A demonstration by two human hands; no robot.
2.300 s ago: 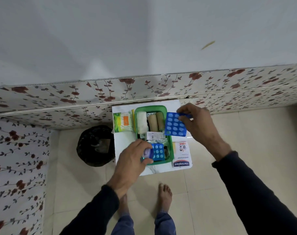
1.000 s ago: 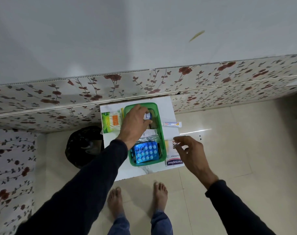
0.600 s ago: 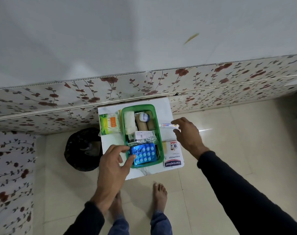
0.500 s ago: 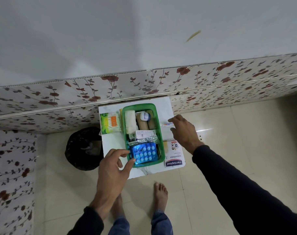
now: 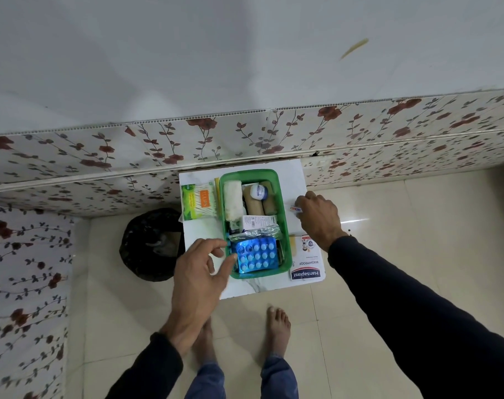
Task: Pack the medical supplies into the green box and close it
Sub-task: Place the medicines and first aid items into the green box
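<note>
The green box stands open on a small white table. Inside lie a white gauze roll, brown bandage rolls, a small white jar, a white carton and a blue pill blister at the near end. My left hand hovers open at the box's near left corner, fingertips close to the blister. My right hand is closed on a small ointment tube on the table right of the box. A Hansaplast box lies to the right, a cotton swab pack to the left.
A black bin bag sits on the tiled floor left of the table. A wall with floral panels runs right behind the table. My bare feet stand just in front of it.
My left hand left the far end of the box and came back to its near left corner. My right hand moved up from the Hansaplast box and closed on the ointment tube.
</note>
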